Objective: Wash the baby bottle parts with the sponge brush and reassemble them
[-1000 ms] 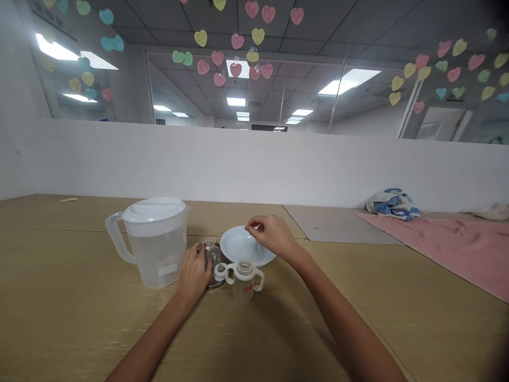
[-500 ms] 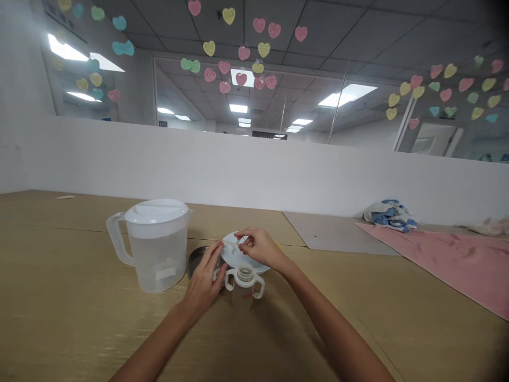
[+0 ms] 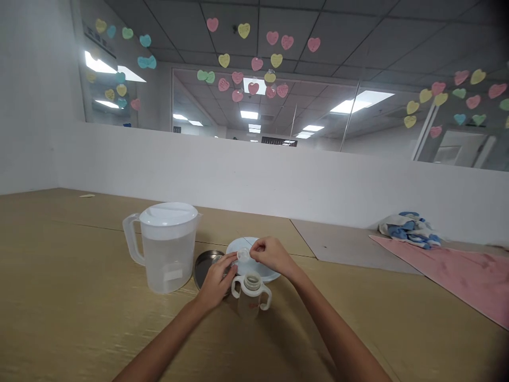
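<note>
My left hand (image 3: 218,280) and my right hand (image 3: 273,255) meet over a pale blue plate (image 3: 271,277). Between their fingertips is a small translucent piece with a white rim that looks like a bottle nipple (image 3: 243,255). The left fingers and thumb close on its left side; the right fingers pinch it from the right. Just in front stands a baby bottle (image 3: 250,303) with two white handles, upright, its threaded mouth uncovered. Partly behind my left hand lies a round metal dish (image 3: 202,265), its contents mostly hidden.
Left of the dish stands a lidded clear pitcher (image 3: 169,254) holding liquid. A pink cloth (image 3: 457,276) and a crumpled blue-and-white cloth (image 3: 409,231) lie at the right on a brown table (image 3: 79,297). A white wall (image 3: 238,172) rises behind it.
The view has turned slightly left, shifting everything rightward. My hands stay together over the plate; the translucent piece now shows its round face more clearly between them.
</note>
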Motion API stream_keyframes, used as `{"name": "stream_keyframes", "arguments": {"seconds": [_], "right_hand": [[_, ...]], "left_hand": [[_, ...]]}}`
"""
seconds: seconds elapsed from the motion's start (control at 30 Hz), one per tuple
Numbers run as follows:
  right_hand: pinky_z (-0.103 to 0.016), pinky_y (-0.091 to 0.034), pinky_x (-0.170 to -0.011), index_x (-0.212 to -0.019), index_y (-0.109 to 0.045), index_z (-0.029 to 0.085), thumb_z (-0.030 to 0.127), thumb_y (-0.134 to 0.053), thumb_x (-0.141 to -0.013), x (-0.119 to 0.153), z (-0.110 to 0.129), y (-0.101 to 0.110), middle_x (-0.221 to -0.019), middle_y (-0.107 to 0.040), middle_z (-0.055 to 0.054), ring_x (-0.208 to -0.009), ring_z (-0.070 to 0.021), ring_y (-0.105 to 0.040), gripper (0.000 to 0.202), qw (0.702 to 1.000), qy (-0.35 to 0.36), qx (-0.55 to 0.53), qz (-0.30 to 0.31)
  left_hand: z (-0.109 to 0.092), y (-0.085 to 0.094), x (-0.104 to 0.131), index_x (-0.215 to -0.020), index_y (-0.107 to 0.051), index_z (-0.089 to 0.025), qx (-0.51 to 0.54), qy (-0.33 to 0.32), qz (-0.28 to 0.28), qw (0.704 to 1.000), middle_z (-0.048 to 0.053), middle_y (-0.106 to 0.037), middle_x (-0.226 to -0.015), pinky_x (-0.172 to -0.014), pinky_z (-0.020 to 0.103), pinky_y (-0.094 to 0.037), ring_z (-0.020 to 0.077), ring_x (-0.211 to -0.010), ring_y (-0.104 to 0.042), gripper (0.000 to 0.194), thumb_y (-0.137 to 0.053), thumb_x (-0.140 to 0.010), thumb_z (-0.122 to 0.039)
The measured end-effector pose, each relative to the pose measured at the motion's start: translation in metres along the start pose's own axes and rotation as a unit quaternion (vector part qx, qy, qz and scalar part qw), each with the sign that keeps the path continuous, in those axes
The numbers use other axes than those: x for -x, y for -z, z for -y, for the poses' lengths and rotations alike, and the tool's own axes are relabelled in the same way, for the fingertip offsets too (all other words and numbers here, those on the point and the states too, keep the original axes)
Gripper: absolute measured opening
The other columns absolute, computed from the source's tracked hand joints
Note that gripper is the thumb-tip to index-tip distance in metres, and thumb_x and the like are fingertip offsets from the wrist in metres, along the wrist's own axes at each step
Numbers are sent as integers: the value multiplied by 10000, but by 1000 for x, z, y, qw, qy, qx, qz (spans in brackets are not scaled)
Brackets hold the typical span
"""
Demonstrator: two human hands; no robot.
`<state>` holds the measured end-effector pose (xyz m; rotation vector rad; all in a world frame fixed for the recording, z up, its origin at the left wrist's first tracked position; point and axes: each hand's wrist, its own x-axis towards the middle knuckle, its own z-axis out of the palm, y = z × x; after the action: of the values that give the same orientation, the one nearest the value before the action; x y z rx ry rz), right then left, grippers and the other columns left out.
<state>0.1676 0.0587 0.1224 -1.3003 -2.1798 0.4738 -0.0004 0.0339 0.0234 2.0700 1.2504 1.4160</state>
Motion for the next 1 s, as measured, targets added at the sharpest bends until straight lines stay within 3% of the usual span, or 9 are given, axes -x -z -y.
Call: {"name": "stream_keyframes", "arguments": {"seconds": [0.17, 0.3, 0.4, 0.5, 0.6, 0.67, 0.77, 0.87, 1.0], "right_hand": [[-185, -385, -495, -685, -687, 132, 174, -523, -632, -4, -13, -5, -536, -631, -15, -497, -111, -558, 178, 999, -31, 4, 30], [-174, -383, -478, -650, -678, 135, 187, -526, -625, -6, -21, -11, -511, -626, -17, -483, -106, -556, 162, 998, -29, 1, 52], [-177, -385, -481, -646, -681, 132, 196, -528, -633, -5, -22, -10, -512, -625, -18, -490, -108, -557, 167, 998, -24, 6, 57], [-198, -409, -520, -656, -695, 123, 177, -513, -661, -6, -23, -4, -553, -643, -23, -538, -125, -579, 190, 999, -16, 24, 44], [-243, -456, -647, -684, -697, 132, 157, -485, -707, -8, -23, 4, -674, -687, -36, -683, -163, -623, 215, 1000, 5, 26, -7], [-273, -467, -748, -720, -682, 155, 130, -472, -720, -9, -22, 7, -782, -705, -42, -780, -168, -632, 211, 998, 20, -17, -54], [-295, -488, -771, -764, -594, 175, 133, -490, -724, -7, -16, 8, -810, -691, -40, -770, -153, -646, 119, 977, 52, -178, -104], [-310, -511, -747, -843, -458, 204, 196, -560, -715, 0, -3, 6, -761, -651, 1, -751, -156, -664, 163, 924, 84, -364, -85], [-329, -507, -785, -993, -396, 242, 236, -613, -707, 7, 7, 1, -810, -632, 15, -811, -164, -665, 359, 891, 105, -437, -56]], "left_hand": [[2, -5, -13, -906, -668, -166, 66, 75, -32, 994, 81, -700, -968, -852, 333, -472, 210, -910, -626, 251, -536, -758, -319], [2, -13, -17, -962, -658, -162, 82, 74, -42, 993, 68, -704, -950, -817, 295, -470, 198, -892, -625, 310, -586, -693, -299], [5, -18, -19, -840, -702, -164, 57, 65, -22, 996, 57, -713, -903, -796, 295, -463, 205, -873, -615, 265, -557, -726, -353], [7, -22, -23, -771, -715, -177, 38, 62, -19, 997, 31, -716, -841, -765, 282, -461, 195, -836, -610, 283, -536, -751, -395], [8, -25, -24, -803, -718, -187, 29, 63, -50, 996, 28, -719, -846, -751, 273, -455, 183, -810, -612, 289, -531, -758, -402], [10, -29, -22, -819, -717, -184, 21, 62, -78, 995, 37, -720, -858, -750, 280, -454, 183, -797, -613, 298, -529, -756, -406], [15, -34, -15, -829, -712, -170, 6, 73, -115, 991, 57, -715, -875, -777, 305, -452, 197, -827, -614, 322, -519, -756, -418], [16, -37, -7, -839, -701, -164, 0, 83, -142, 986, 64, -706, -891, -801, 319, -453, 202, -856, -612, 340, -491, -783, -427], [12, -38, -2, -847, -693, -165, 2, 83, -153, 985, 63, -706, -910, -824, 327, -456, 205, -877, -618, 319, -495, -791, -409]]}}
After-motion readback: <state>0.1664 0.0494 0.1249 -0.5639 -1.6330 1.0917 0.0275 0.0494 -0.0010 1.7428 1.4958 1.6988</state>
